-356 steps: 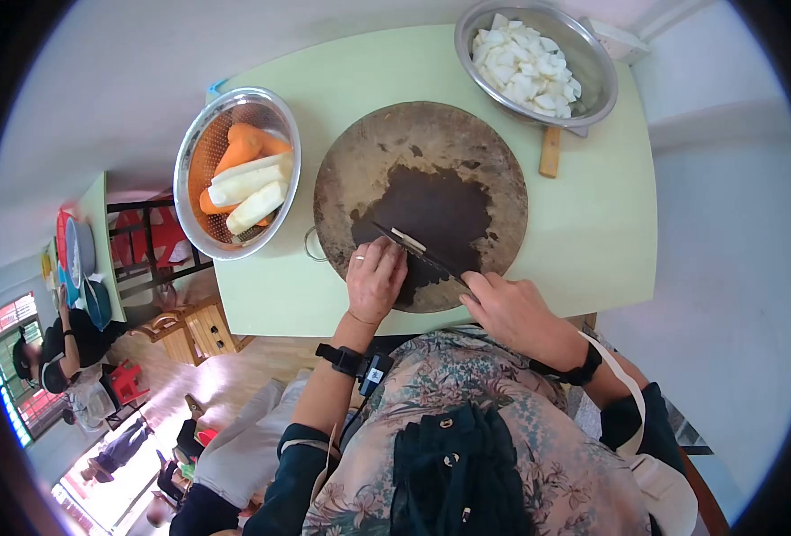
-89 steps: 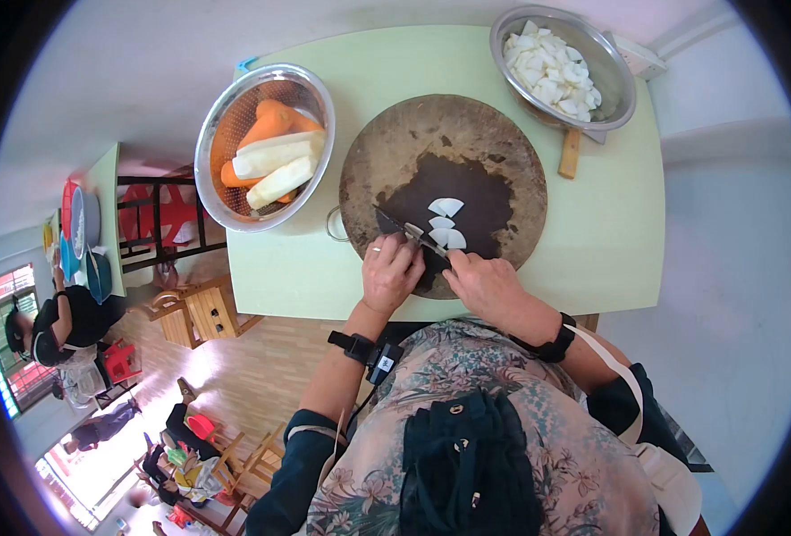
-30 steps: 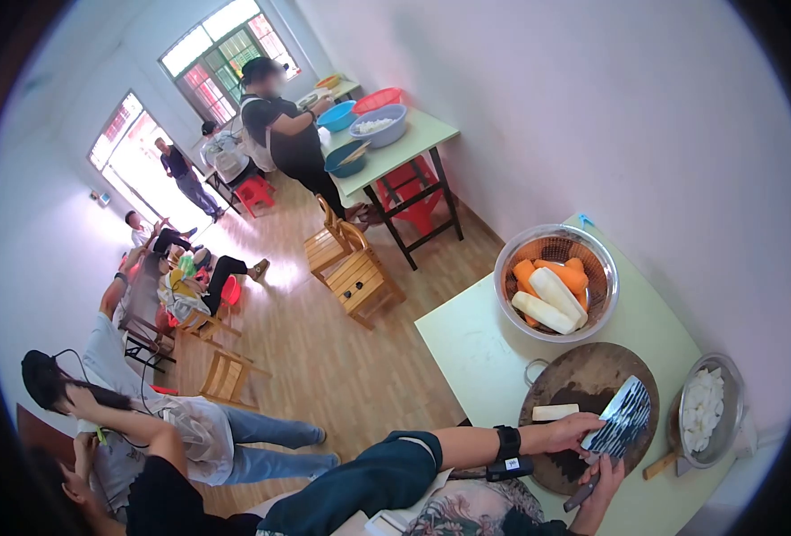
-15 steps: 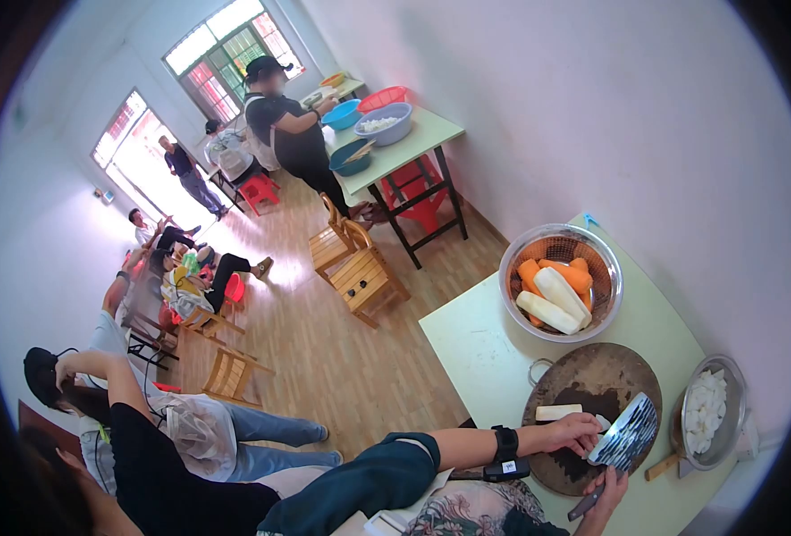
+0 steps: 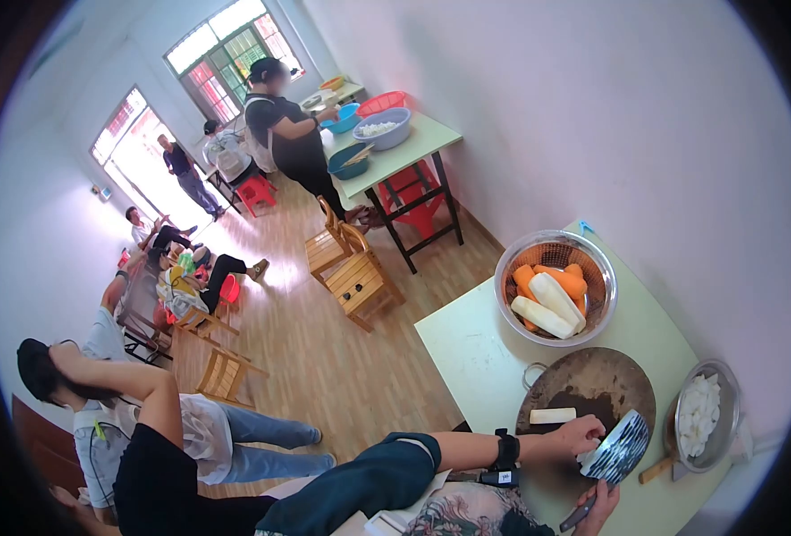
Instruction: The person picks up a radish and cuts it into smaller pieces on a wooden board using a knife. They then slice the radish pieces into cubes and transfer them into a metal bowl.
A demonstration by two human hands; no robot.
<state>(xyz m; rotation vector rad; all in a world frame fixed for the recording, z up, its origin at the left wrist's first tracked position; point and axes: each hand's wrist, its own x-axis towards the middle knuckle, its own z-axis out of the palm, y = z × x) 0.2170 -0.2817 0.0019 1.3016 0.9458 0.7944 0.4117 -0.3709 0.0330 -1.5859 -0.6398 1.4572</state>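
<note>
My right hand [image 5: 603, 506] is closed round the dark handle of a cleaver [image 5: 617, 451]. Its broad, wet-speckled blade stands over the round wooden chopping board [image 5: 592, 375]. Close to the blade's left side, the curled fingers of my left hand [image 5: 580, 436] press on a small white radish piece, mostly hidden by the fingers and blade. Another peeled white radish length [image 5: 553, 415] lies on the board beyond my left wrist. Dark wet patches mark the board's surface.
Behind the board stands a basket [image 5: 503, 299] of carrots [image 5: 570, 284] and peeled white radishes [image 5: 547, 314]. A metal bowl [image 5: 733, 402] of white cut pieces [image 5: 699, 415] is at the right, beside a wooden handle [image 5: 656, 471]. Wooden chairs [image 5: 360, 286] and several people occupy the room.
My left hand has curled in more and shifted slightly beside the blade. The cleaver has moved slightly left and down in the view. At left, a person in black has shifted.
</note>
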